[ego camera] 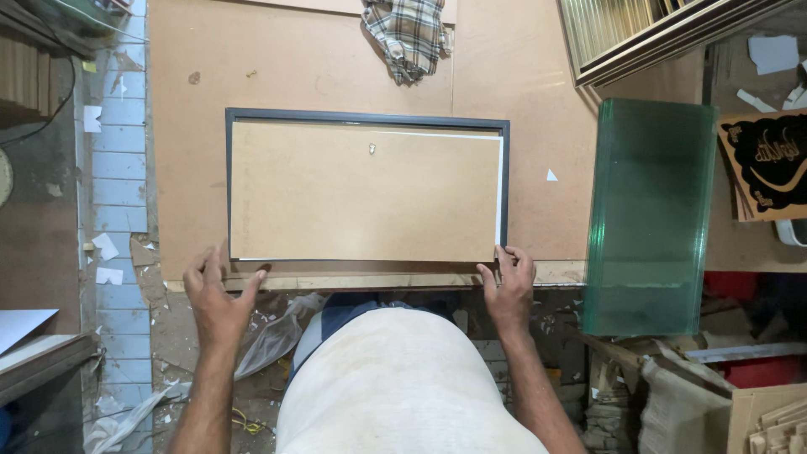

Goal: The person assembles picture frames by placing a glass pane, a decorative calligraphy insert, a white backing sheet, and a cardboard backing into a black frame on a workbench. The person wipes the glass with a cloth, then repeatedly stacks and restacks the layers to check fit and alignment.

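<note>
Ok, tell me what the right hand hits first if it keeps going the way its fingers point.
The right hand points away from the body and already touches the dark picture frame at its near right corner, so the frame's right rail comes first.

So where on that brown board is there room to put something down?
Bare board lies above the dark frame, left of the checked cloth. Another bare strip runs between the frame's right side and the green glass stack, with only a small white scrap. The near edge is crowded: the left hand and right hand sit at the frame's corners.
</note>
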